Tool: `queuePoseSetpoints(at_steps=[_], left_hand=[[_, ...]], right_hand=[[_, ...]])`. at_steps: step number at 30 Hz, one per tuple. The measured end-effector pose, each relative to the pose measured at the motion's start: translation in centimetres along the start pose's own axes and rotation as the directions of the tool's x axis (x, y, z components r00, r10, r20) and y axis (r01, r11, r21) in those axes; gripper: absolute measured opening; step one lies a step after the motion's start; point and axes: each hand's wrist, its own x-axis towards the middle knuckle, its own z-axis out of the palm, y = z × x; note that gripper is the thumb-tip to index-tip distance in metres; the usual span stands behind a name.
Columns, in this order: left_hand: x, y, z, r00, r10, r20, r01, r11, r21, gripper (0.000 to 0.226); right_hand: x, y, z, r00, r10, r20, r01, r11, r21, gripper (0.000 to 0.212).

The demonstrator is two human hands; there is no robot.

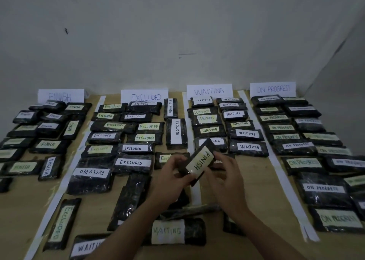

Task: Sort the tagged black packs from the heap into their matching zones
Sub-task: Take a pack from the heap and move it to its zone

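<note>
Two hands are used on one black pack (199,160), which is held in the air above the middle of the table (246,182), near the front of the EXCLUDED and WAITING columns. The left hand (171,178) grips the lower end of the pack with curled fingers; the right hand (223,173) pinches its right edge between thumb and fingertips. The pack is tilted, and its pale tag reads FINISH.

The step in hand is judged to be tag reading followed by placement. The tag should be kept face up until the word is confirmed. The pack is then best carried by the left hand alone, leftward over the EXCLUDED column, and lifted high enough to miss the packs laid there. It should be set down flat on bare table in the FINISH zone, tag upward, without overlap onto the white paper strip (65,173) that divides the zones.

Four signs stand at the wall: the FINISH sign (60,96), the EXCLUDED sign (145,97), the WAITING sign (209,91) and the ON PROGRESS sign (273,89). Packs below each sign carry the matching word. Unsorted packs lie near the front edge; one tagged WAITING (167,231) and one tagged EXCLUDED (61,223) can be read. Several tags at far left are too blurred to read.
</note>
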Motion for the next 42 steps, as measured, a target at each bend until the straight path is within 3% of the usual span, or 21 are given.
queuePoseSetpoints(at_steps=[3, 6, 9, 13, 16, 19, 24, 27, 31, 35, 37, 42], left_hand=[[-0.4, -0.5, -0.5, 0.997, 0.072, 0.003, -0.072, 0.996, 0.052, 0.032], [-1.3, -0.4, -1.9, 0.994, 0.112, 0.004, -0.111, 0.99, 0.087, 0.033], [-2.9, -0.4, -4.0, 0.989, 0.141, -0.049, -0.133, 0.982, 0.137, 0.036], [-5.8, -1.0, -7.2, 0.965, 0.154, -0.212, -0.125, 0.982, 0.144, 0.045], [-7.9, -1.6, -10.2, 0.93, 0.201, -0.309, -0.131, 0.964, 0.233, 0.05], [-9.8, -2.1, -14.2, 0.917, 0.189, -0.35, -0.096, 0.959, 0.266, 0.057], [-13.2, -3.1, -22.2, 0.891, 0.226, -0.393, -0.045, 0.907, 0.418, 0.051], [-14.9, -4.9, -28.0, 0.869, 0.187, -0.458, 0.081, 0.86, 0.505, 0.043], [-16.9, -6.5, -34.8, 0.825, 0.181, -0.535, 0.182, 0.812, 0.555, 0.041], [-17.4, -7.0, -39.2, 0.812, 0.196, -0.55, 0.2, 0.792, 0.577, 0.038], [-17.3, -7.1, -40.6, 0.823, 0.204, -0.531, 0.188, 0.783, 0.593, 0.037], [-16.3, -7.0, -42.5, 0.851, 0.24, -0.466, 0.134, 0.76, 0.636, 0.038]], right_hand=[[0.7, -1.8, 1.1, 0.967, 0.25, -0.042, -0.24, 0.957, 0.162, 0.043], [1.3, -3.4, 1.9, 0.922, 0.369, 0.121, -0.388, 0.867, 0.313, 0.031], [1.1, -4.9, 3.5, 0.893, 0.327, 0.31, -0.421, 0.851, 0.313, 0.04], [0.0, -7.2, 7.7, 0.854, 0.278, 0.439, -0.396, 0.895, 0.203, 0.063], [-0.9, -8.9, 11.5, 0.807, 0.229, 0.544, -0.362, 0.92, 0.149, 0.055], [-1.6, -10.5, 15.7, 0.753, 0.191, 0.63, -0.338, 0.933, 0.121, 0.067], [-2.8, -13.4, 22.6, 0.693, 0.024, 0.721, -0.121, 0.989, 0.083, 0.071], [-3.8, -14.5, 27.4, 0.647, -0.073, 0.759, 0.114, 0.994, -0.002, 0.074], [-5.3, -15.7, 33.7, 0.512, -0.203, 0.835, 0.484, 0.871, -0.085, 0.072], [-7.1, -15.6, 38.8, 0.394, -0.212, 0.894, 0.718, 0.678, -0.155, 0.067], [-7.9, -15.5, 40.6, 0.398, -0.199, 0.896, 0.761, 0.616, -0.201, 0.065], [-8.9, -15.4, 43.2, 0.493, -0.155, 0.856, 0.748, 0.578, -0.326, 0.062]])
